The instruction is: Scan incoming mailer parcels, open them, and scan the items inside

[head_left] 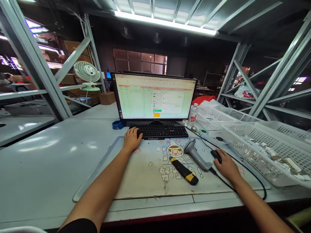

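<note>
My left hand [132, 139] rests on the left end of a black keyboard [163, 130], its fingers laid over the keys and holding nothing. A black computer mouse [216, 156] is under my right hand [226, 163], whose fingers curve over it. Behind the keyboard stands a lit monitor [136, 103] with a spreadsheet and a chat window on its screen. Between my hands, a grey barcode scanner [198, 157] and a black and yellow utility knife [184, 171] lie on a printed desk mat [141, 181].
White plastic baskets [252, 158] with small packages line the right side. A bottle [193, 112], a teal tape roll [203, 131] and a blue ring-shaped item [117, 125] sit near the monitor. The scanner's cable [223, 181] runs past my right wrist. A fan [86, 72] stands at left.
</note>
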{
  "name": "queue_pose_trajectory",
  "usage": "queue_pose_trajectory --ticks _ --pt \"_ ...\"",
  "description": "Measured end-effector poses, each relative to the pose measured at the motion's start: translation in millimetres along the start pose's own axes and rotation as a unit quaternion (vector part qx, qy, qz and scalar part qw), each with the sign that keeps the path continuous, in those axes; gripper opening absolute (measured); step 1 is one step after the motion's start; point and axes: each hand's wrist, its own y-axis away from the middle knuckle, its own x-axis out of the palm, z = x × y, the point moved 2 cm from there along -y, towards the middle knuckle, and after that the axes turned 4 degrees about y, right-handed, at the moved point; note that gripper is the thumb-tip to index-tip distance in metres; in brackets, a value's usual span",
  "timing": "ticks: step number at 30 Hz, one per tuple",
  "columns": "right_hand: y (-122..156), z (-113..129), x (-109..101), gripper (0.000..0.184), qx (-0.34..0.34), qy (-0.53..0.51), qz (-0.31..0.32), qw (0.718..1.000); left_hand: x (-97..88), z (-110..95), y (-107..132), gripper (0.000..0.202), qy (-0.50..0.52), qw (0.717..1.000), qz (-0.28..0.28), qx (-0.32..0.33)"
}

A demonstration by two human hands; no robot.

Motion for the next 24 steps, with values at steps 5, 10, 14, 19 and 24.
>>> queue_pose_trajectory --ticks 5,10,14,19,24 --pt "2.4 -1.0 -2.8 0.064 -0.030 -0.012 -0.034 0.999 20.5 18.9 3.6 0.068 -0.103 0.992 0.078 -0.003" --pt "3.6 -2.0 -4.3 0.059 -0.039 -0.021 -0.037 0.998 22.5 21.0 3.2 0.071 -0.134 0.986 0.100 -0.003" --pt "3.4 -2.3 -3.9 0.058 -0.042 -0.016 -0.039 0.998 23.6 22.0 3.9 0.071 -0.130 0.987 0.092 0.006" --pt "2.9 2.1 -8.7 0.062 -0.021 -0.023 -0.029 0.999 23.5 22.1 5.7 0.071 -0.125 0.989 0.075 0.011" --pt "2.7 1.2 -5.7 0.058 -0.026 -0.010 -0.013 1.000 22.2 20.9 4.7 0.073 -0.133 0.987 0.089 0.003"
